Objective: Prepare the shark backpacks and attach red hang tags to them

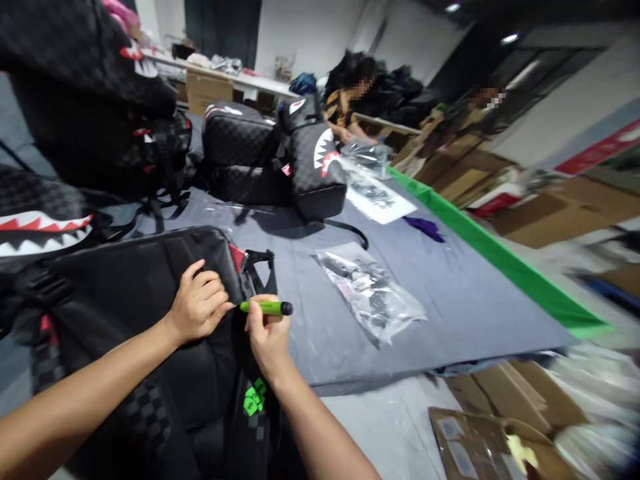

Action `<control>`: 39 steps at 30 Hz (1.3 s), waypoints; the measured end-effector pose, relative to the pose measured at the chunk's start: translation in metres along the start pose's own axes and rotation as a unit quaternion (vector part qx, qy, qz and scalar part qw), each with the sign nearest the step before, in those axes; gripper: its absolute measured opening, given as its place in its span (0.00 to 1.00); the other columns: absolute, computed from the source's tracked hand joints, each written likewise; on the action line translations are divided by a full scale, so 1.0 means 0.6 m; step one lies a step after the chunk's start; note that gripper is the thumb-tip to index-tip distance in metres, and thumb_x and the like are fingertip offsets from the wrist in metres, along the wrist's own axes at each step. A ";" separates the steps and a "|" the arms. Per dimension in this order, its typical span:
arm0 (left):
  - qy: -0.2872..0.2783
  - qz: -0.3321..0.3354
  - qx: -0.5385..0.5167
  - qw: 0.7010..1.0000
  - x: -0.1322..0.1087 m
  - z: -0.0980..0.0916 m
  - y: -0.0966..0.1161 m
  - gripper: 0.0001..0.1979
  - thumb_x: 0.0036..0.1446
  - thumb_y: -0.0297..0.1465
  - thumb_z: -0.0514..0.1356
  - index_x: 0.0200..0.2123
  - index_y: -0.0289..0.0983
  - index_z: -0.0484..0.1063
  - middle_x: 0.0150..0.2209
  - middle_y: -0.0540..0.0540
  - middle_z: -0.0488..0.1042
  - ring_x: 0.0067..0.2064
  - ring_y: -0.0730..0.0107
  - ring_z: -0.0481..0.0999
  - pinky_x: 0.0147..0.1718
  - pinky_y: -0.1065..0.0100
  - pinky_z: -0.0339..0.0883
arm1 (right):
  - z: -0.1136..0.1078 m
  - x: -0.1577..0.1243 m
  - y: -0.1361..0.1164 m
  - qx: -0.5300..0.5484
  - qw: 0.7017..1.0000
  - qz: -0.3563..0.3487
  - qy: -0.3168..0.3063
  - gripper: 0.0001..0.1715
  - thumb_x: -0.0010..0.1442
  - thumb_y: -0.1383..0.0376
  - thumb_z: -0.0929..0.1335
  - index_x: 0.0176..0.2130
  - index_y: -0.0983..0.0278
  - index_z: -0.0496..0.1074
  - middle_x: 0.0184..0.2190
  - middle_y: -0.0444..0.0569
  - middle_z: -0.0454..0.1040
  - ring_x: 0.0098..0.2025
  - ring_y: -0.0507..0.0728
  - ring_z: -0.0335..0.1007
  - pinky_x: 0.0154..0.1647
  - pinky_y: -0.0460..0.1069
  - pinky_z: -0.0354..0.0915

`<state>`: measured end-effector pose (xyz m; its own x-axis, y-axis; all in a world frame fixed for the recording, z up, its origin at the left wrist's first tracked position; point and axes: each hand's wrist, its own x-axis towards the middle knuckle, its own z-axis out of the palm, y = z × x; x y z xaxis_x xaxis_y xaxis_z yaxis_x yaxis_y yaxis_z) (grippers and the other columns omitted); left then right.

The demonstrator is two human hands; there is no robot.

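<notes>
A large black backpack (pixel 135 280) lies in front of me on the grey-covered table, its padded side up. My left hand (pixel 200 303) rests on it with curled fingers, gripping the fabric near its right edge; what lies under the fingertips is hidden. In my right hand (pixel 270 333) is a green marker (pixel 267 308) with a black end. The marker's narrow tip points left, close to my left thumb, at the backpack's edge. Several bright green tags or printed patches (pixel 254 397) show lower on the bag, below my right hand.
More checkered backpacks with shark-mouth prints (pixel 317 160) stand behind and to the left. A clear plastic bag (pixel 370 290) lies right of my hands. A green strip (pixel 500 260) edges the table (pixel 450 307). Cardboard boxes (pixel 500 393) stand on the right. A person (pixel 345 107) works at the far end.
</notes>
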<state>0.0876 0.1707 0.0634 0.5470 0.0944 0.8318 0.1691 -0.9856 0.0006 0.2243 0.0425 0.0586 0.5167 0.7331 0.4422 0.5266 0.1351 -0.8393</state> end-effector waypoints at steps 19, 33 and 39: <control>0.031 0.048 -0.012 0.998 -0.025 0.018 -0.036 0.05 0.63 0.28 0.58 0.34 0.40 0.73 0.32 0.48 0.76 0.41 0.59 0.74 0.61 0.45 0.54 | 0.010 0.018 -0.004 0.055 0.996 0.061 -0.033 0.13 0.65 0.58 0.64 0.32 0.63 0.69 0.18 0.40 0.66 0.20 0.50 0.63 0.23 0.43 0.59; 0.029 0.044 -0.001 0.999 -0.026 0.017 -0.042 0.05 0.62 0.28 0.58 0.33 0.41 0.73 0.31 0.49 0.77 0.39 0.59 0.76 0.61 0.47 0.55 | 0.006 0.027 -0.006 0.065 0.994 0.054 -0.075 0.16 0.64 0.60 0.65 0.26 0.62 0.65 0.17 0.38 0.64 0.20 0.49 0.62 0.23 0.43 0.58; 0.028 0.042 0.008 0.999 -0.028 0.020 -0.048 0.05 0.62 0.30 0.58 0.34 0.41 0.72 0.31 0.49 0.76 0.38 0.59 0.76 0.61 0.47 0.55 | -0.002 0.028 -0.010 0.031 0.995 0.053 -0.077 0.18 0.61 0.61 0.66 0.22 0.62 0.61 0.16 0.37 0.58 0.20 0.48 0.57 0.22 0.43 0.54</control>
<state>0.0833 0.1991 0.0429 0.5126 0.0033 0.8586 0.1385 -0.9872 -0.0790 0.2305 0.0532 0.0717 0.4551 0.8380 0.3011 0.4304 0.0890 -0.8982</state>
